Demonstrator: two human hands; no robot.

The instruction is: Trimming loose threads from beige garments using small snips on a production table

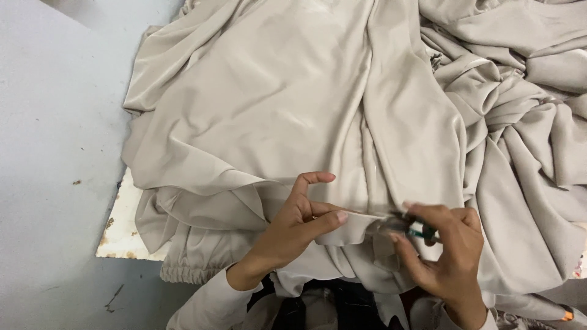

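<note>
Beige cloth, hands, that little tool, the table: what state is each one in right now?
Beige cloth: crumpled, heaped in folds across the table, one edge pinched up.
Left hand: shut on the cloth edge, thumb and fingers pinching, index finger raised.
Right hand: shut on the small cutting tool, at the same edge.
Small cutting tool: held at the cloth edge; blurred, open or closed cannot be told.
White table: mostly covered, corner bare and stained.

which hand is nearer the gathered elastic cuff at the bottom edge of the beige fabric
Left. The left hand pinches a fold of the beige fabric just up and right of the elastic cuff. The right hand, holding a small green-handled tool, is farther off to the right.
</note>
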